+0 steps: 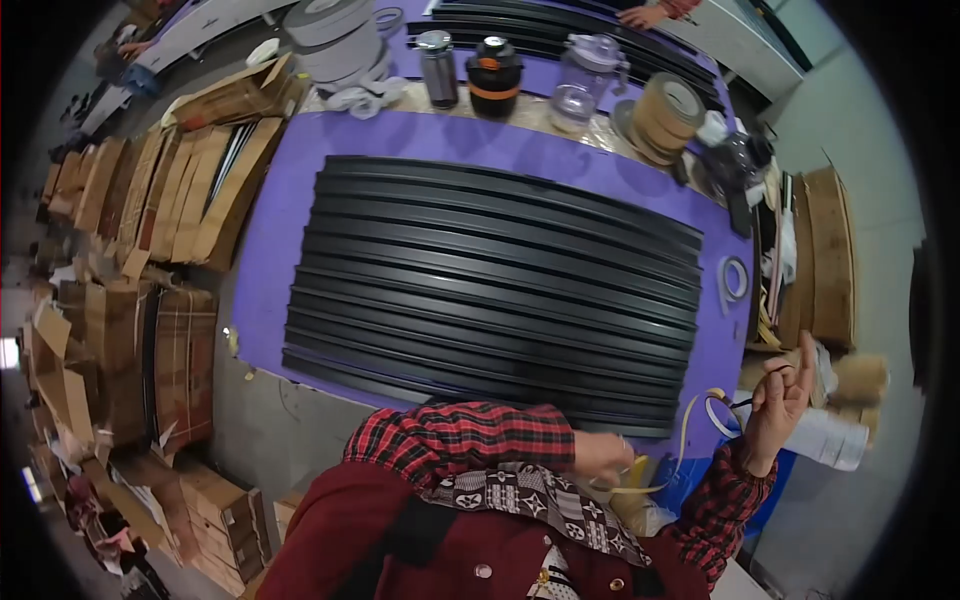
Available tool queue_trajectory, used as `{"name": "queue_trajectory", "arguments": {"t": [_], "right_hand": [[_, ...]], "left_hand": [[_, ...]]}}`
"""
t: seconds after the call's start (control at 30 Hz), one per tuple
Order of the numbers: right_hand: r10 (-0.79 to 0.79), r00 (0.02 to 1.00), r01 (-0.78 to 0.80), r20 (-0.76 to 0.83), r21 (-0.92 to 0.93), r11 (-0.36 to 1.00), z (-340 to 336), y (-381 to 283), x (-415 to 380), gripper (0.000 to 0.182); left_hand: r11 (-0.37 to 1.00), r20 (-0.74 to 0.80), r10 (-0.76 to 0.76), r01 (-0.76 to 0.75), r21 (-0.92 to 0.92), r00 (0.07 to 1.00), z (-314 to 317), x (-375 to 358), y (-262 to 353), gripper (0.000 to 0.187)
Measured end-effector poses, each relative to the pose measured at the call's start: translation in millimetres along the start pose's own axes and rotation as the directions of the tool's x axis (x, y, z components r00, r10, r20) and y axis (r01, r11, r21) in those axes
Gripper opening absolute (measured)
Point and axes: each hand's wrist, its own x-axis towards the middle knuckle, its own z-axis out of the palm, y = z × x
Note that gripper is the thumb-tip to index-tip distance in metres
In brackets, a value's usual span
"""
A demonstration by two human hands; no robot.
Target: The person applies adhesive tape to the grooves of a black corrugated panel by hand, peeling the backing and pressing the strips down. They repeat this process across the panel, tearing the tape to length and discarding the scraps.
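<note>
Black ribbed strips [490, 300] lie side by side as a wide panel on the purple tabletop [268, 230]. My left hand [603, 456], somewhat blurred, is at the panel's near edge in front of my body, fingers curled. A pale yellow strip [684, 440] loops from its fingertips up toward a white ring [722, 416], which looks like a tape roll. Just right of that ring is my right hand [783, 405], index finger raised and the other fingers bent in. Something thin and dark shows at its fingertips, too small to name.
Along the far side stand a steel flask [437, 70], a black jar with an orange band [494, 78], a clear jug [588, 85] and brown tape rolls [668, 112]. A tape roll [735, 279] lies at right, above a blue bin [770, 490]. Cartons [185, 360] fill the left. Another person's hand [643, 15] shows beyond.
</note>
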Motion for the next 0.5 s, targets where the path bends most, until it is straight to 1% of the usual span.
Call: {"name": "queue_trajectory", "arguments": {"t": [0.03, 0.07, 0.1, 0.13, 0.17, 0.2, 0.23, 0.27, 0.3, 0.33, 0.37, 0.4, 0.43, 0.47, 0.5], "right_hand": [[0.132, 0.987, -0.132, 0.094, -0.008, 0.991, 21.7, 15.2, -0.2, 0.035], [0.25, 0.957, -0.254, 0.148, 0.013, 0.967, 52.9, 30.5, -1.6, 0.02], [0.327, 0.92, -0.345, 0.216, 0.046, 0.938, 89.7, 44.3, -3.7, 0.016], [0.4, 0.871, -0.434, 0.284, 0.068, 0.898, 129.9, 57.3, -5.7, 0.012], [0.414, 0.858, -0.443, 0.305, 0.03, 0.896, 171.3, 70.2, -8.4, 0.012], [0.429, 0.844, -0.45, 0.324, -0.008, 0.893, 211.8, 83.9, -10.6, 0.011], [0.406, 0.819, -0.435, 0.406, -0.021, 0.9, 246.8, 101.3, -13.0, 0.011], [0.383, 0.787, -0.422, 0.484, -0.032, 0.906, 280.4, 116.1, -14.3, 0.01], [0.462, 0.695, -0.508, 0.551, -0.078, 0.858, 313.3, 124.6, -14.2, 0.012], [0.531, 0.593, -0.585, 0.605, -0.131, 0.801, 346.8, 130.7, -15.1, 0.013], [0.547, 0.573, -0.571, 0.61, -0.182, 0.801, 380.6, 135.3, -19.0, 0.015], [0.564, 0.555, -0.555, 0.612, -0.232, 0.799, 413.2, 139.8, -24.3, 0.017], [0.523, 0.583, -0.482, 0.622, -0.253, 0.839, 441.5, 147.8, -30.0, 0.019], [0.479, 0.607, -0.404, 0.634, -0.274, 0.873, 467.3, 153.6, -34.8, 0.021], [0.458, 0.61, -0.337, 0.647, -0.311, 0.889, 491.1, 152.7, -37.6, 0.02]], "left_hand": [[0.997, -0.232, -0.05, 0.063, 0.051, 0.971, -31.6, -35.8, -13.6, 0.026], [0.961, -0.338, -0.221, 0.263, 0.085, 0.915, -75.4, -75.0, -7.6, 0.028], [0.912, -0.546, -0.233, 0.376, 0.164, 0.805, -106.7, -121.8, -17.0, 0.024], [0.832, -0.71, -0.291, 0.536, 0.144, 0.642, -137.0, -173.4, -14.9, 0.021], [0.758, -0.841, -0.218, 0.628, 0.174, 0.496, -166.1, -224.3, -6.8, 0.018], [0.661, -0.936, -0.149, 0.736, 0.146, 0.32, -186.3, -275.3, -3.8, 0.015], [0.545, -0.984, -0.04, 0.829, 0.124, 0.173, -203.7, -325.5, -5.4, 0.014], [0.46, -0.999, 0.043, 0.888, 0.006, -0.016, -215.8, -370.1, -11.1, 0.013], [0.379, -0.988, 0.112, 0.924, -0.052, -0.102, -222.0, -409.6, -22.7, 0.014], [0.349, -0.977, 0.119, 0.929, -0.126, -0.177, -227.8, -435.7, -31.6, 0.015], [0.353, -0.977, 0.105, 0.925, -0.138, -0.186, -231.8, -445.9, -34.1, 0.015], [0.407, -0.981, -0.013, 0.895, -0.183, -0.194, -235.3, -451.7, -36.5, 0.018], [0.455, -0.972, -0.131, 0.859, -0.232, -0.193, -237.3, -455.2, -40.4, 0.021], [0.454, -0.971, -0.11, 0.859, -0.239, -0.212, -237.1, -458.8, -48.3, 0.02], [0.459, -0.968, -0.124, 0.853, -0.249, -0.216, -237.6, -459.5, -48.8, 0.02]]}}
